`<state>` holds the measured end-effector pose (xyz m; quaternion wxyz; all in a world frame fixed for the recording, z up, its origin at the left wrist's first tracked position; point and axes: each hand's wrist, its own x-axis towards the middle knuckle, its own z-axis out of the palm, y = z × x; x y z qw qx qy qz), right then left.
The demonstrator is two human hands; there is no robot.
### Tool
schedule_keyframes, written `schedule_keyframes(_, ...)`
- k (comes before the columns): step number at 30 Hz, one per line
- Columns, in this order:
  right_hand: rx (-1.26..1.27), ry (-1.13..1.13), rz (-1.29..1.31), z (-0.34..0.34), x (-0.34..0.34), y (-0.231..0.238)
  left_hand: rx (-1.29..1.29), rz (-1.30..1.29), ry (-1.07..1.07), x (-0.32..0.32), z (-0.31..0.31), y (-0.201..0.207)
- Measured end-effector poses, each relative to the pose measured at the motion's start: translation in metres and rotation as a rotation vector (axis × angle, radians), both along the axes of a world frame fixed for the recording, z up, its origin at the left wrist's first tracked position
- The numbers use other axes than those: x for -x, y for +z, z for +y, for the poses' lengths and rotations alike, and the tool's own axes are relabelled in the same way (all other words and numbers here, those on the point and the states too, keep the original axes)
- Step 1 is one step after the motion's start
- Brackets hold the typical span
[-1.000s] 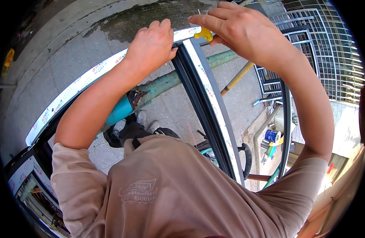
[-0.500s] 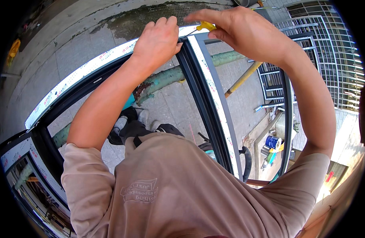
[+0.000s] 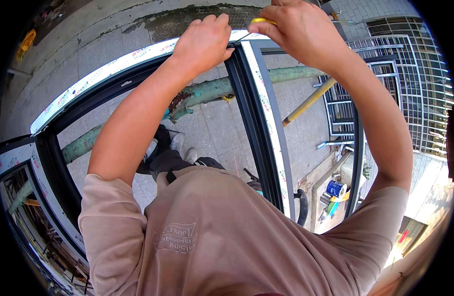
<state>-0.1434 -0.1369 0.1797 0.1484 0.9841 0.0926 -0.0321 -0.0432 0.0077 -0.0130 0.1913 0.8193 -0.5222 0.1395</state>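
Note:
A dark metal window frame (image 3: pixel 259 126) with printed white protective film spans the space before me. My left hand (image 3: pixel 203 43) is closed over its far bar, fingers curled and thumb beside the joint with the middle bar. In my right hand (image 3: pixel 306 34) is a screwdriver (image 3: pixel 263 21) with a yellow handle, gripped between thumb and fingers. Its thin shaft slants down to the left toward that same joint. Where the tip meets the frame is too small to make out, and the fingers hide part of the handle.
A greenish pole (image 3: pixel 212 93) runs across below the frame, and a yellow pole (image 3: pixel 310 101) slants to its right. Metal grilles (image 3: pixel 409 89) stand at the right. A blue can (image 3: pixel 336 188) sits among tools lower right. Another filmed frame (image 3: pixel 19 158) is at the left.
My right hand's fingers, stretched out around the yellow handle before, are now curled on it. That hand has risen slightly away from the joint. My left hand keeps its hold.

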Motion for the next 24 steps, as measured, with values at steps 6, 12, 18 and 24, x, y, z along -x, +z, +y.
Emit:
schedule_keyframes(6, -0.257, -0.114, -0.157, -0.006, -0.007, -0.018, -0.018, 0.031, -0.014, -0.001, 0.0, 0.001)
schedule_keyframes(12, 0.006, 0.403, -0.063, -0.025, 0.005, 0.003, -0.024, 0.072, 0.007, -0.001, -0.002, 0.001)
schedule_keyframes(18, 0.243, 0.249, -0.03, -0.018, 0.006, 0.005, -0.012, 0.094, 0.016, 0.001, -0.001, 0.004)
schedule_keyframes(24, -0.202, -0.339, 0.142, -0.007, -0.007, -0.017, -0.015, 0.09, 0.011, 0.001, -0.002, 0.003)
